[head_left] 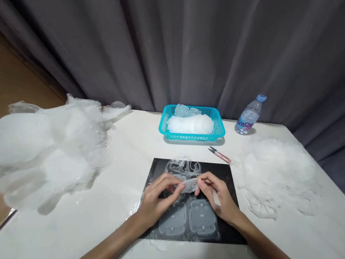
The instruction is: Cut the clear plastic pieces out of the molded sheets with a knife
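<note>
Between both hands is a small translucent plastic piece, raised over a black mat. My left hand pinches its left end with thumb and fingers. At the right end, my right hand grips it with thumb and fingertips. A pale strip-like thing also shows against the right palm; its kind is unclear. Beneath the hands lies a clear molded plastic sheet with rounded square panels. Its far part, a cut-out frame, reaches the mat's back edge.
A turquoise basket at the back holds stacked translucent pieces. Red-handled thread snips lie before it, and a water bottle stands to the right. Heaps of translucent plastic cover the table's left and right.
</note>
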